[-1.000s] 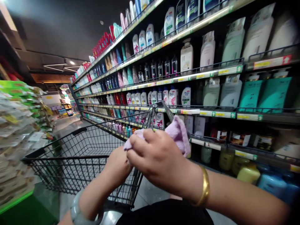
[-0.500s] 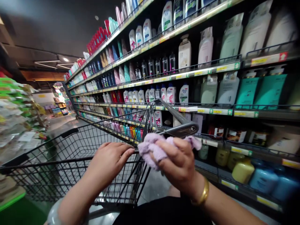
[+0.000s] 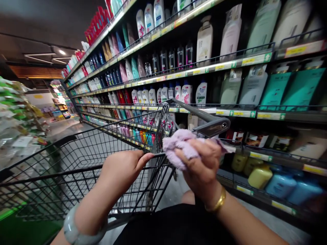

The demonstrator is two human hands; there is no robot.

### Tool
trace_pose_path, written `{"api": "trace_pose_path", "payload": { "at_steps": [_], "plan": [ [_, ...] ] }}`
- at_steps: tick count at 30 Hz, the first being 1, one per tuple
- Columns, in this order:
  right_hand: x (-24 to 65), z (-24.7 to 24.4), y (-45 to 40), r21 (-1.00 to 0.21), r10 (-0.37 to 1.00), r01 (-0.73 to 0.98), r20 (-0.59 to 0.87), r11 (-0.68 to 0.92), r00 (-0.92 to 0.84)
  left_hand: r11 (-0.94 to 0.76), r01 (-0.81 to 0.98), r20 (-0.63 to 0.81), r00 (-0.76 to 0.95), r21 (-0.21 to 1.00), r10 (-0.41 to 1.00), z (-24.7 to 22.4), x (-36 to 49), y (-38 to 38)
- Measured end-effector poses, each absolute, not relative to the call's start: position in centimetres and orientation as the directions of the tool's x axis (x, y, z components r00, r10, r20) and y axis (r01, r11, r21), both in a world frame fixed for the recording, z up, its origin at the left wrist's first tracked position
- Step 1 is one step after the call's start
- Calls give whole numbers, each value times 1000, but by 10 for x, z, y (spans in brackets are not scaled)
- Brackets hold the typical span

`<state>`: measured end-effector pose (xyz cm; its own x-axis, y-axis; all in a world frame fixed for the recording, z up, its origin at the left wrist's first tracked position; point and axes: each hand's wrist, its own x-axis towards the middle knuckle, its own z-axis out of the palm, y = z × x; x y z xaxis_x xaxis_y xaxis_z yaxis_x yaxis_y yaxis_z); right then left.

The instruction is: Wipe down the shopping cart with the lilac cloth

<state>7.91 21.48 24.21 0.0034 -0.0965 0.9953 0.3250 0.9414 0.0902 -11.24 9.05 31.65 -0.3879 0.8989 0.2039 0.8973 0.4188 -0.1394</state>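
A black wire shopping cart (image 3: pixel 84 172) stretches across the left and middle of the head view. My left hand (image 3: pixel 125 165) is closed around its rim wire, thumb lying along the bar. My right hand (image 3: pixel 204 163) clutches a crumpled lilac cloth (image 3: pixel 178 146), fingers wrapped over it. The cloth sits just right of my left hand, around or against the same bar; its contact is partly hidden. Behind and above the cloth is the cart's grey handle arm (image 3: pixel 206 117), angled toward me.
Long store shelves (image 3: pixel 168 76) of shampoo and pump bottles run along the right side into the distance. Blue pump bottles (image 3: pixel 281 186) stand on the low shelf. Packaged goods (image 3: pixel 20 126) hang at the left, close to the cart. A tiled aisle floor (image 3: pixel 73 126) lies beyond.
My right hand and the cloth have moved right and slightly up, away from my left hand. My left hand keeps hold of the rim. The camera view has shifted a little.
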Motion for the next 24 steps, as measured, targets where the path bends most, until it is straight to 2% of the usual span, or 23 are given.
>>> {"api": "trace_pose_path", "payload": {
  "at_steps": [2, 4, 9, 13, 15, 20, 22, 24],
  "plan": [
    [76, 235, 217, 163, -147, 294, 986, 942, -76, 406, 903, 220, -371, -144, 902, 316, -111, 93],
    [76, 230, 219, 186, -157, 273, 980, 944, -124, 401, 904, 226, -363, -151, 904, 316, -109, 95],
    [78, 234, 221, 24, -34, 294, 999, 956, 31, 425, 891, 237, -384, -157, 892, 316, -105, 98],
    [77, 228, 222, 118, -101, 282, 992, 952, -73, 417, 898, 236, -379, -139, 895, 315, -103, 100],
    [80, 228, 224, 125, -103, 278, 990, 952, -92, 415, 900, 237, -377, -132, 895, 315, -103, 101],
    [84, 234, 227, -105, 84, 246, 992, 964, 93, 436, 889, 259, -392, -140, 883, 314, -96, 105],
    [79, 228, 226, -88, 70, 255, 994, 963, 78, 432, 891, 258, -389, -141, 884, 314, -92, 106],
    [75, 218, 225, -21, 16, 275, 1000, 961, 19, 433, 891, 260, -390, -137, 883, 314, -90, 107]
  ]
}}
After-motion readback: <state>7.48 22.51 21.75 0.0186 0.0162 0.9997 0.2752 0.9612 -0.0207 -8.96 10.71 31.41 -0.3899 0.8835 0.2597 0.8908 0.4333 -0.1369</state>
